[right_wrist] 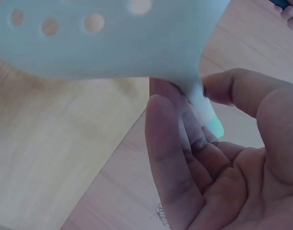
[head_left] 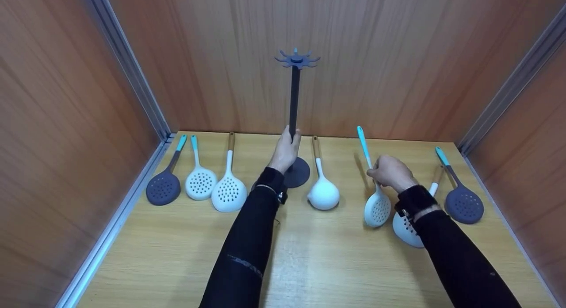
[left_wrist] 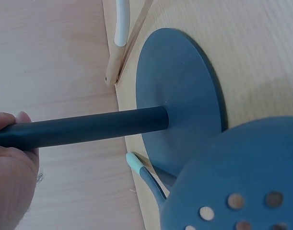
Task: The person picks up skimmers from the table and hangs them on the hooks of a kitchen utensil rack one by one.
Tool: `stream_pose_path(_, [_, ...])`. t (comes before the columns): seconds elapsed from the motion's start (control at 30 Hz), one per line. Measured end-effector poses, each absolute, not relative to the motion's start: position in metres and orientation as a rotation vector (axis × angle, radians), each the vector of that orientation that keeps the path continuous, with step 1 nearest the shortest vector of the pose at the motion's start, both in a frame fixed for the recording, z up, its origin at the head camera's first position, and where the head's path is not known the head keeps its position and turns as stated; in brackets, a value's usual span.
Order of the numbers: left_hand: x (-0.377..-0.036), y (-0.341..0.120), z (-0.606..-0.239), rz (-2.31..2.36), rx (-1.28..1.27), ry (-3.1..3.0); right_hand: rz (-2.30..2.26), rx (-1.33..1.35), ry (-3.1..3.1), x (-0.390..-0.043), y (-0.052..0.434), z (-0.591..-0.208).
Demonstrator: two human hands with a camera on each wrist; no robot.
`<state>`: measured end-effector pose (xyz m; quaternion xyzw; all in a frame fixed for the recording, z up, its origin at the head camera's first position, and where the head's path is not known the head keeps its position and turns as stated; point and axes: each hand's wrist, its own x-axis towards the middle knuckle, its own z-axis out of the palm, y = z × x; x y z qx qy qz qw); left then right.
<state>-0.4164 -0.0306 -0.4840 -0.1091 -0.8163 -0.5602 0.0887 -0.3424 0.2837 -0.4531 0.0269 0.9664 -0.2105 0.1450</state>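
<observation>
My left hand [head_left: 285, 149] grips the pole of a dark utensil stand [head_left: 294, 95], which has a ring of hooks on top. In the left wrist view its round base [left_wrist: 184, 91] looks tilted against the table. My right hand [head_left: 391, 173] pinches a white skimmer [head_left: 377, 210] by the neck below its turquoise handle. That skimmer is tilted, handle end up; in the right wrist view thumb and fingers meet its neck [right_wrist: 200, 103]. A white ladle [head_left: 323, 193] with a wooden handle lies between the hands. A dark skimmer [left_wrist: 242, 182] fills the left wrist view's lower right.
At left lie a dark skimmer [head_left: 163, 187], a small white skimmer [head_left: 200, 183] and a larger white one [head_left: 228, 195]. Under my right forearm is a partly hidden white skimmer [head_left: 404, 230]; a dark one [head_left: 464, 204] lies beyond. Wooden panels [head_left: 353, 55] enclose the table [head_left: 309, 263].
</observation>
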Motion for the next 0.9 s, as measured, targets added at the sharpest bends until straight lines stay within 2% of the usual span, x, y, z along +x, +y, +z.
stream_pose_path(0.53, [-0.418,-0.029,-0.486,-1.657,-0.316,-2.426,-0.676,-0.093,2.958,-0.340,0.276,-0.439])
stream_pose_path(0.9, [-0.417,-0.029,-0.485,-1.632,-0.319,-2.425,-0.655,-0.116,3.040,-0.346,0.264,-0.430])
